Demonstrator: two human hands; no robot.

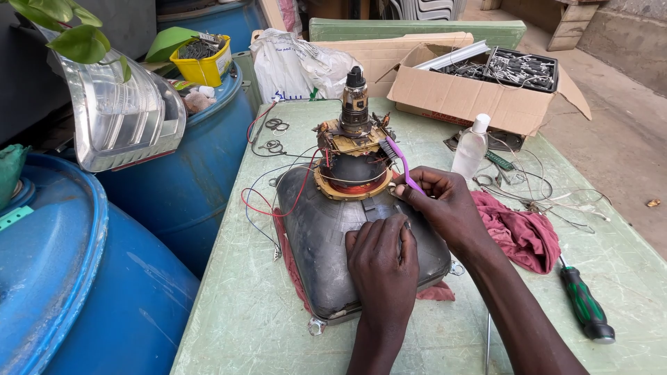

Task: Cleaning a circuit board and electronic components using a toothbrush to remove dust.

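A dark picture tube (326,243) lies face down on a green table (243,305), its neck (355,104) pointing up with a copper-wound yoke (351,177) around it. My left hand (382,260) rests flat on the tube's back. My right hand (441,201) grips a purple toothbrush (401,161), whose bristles touch the yoke's upper right side. Red, blue and black wires (260,201) trail off the yoke to the left.
A maroon rag (521,232) and a green-handled screwdriver (586,305) lie to the right. A clear plastic bottle (470,147), loose wires and a cardboard box of metal parts (486,94) stand behind. Blue drums (62,278) crowd the left side.
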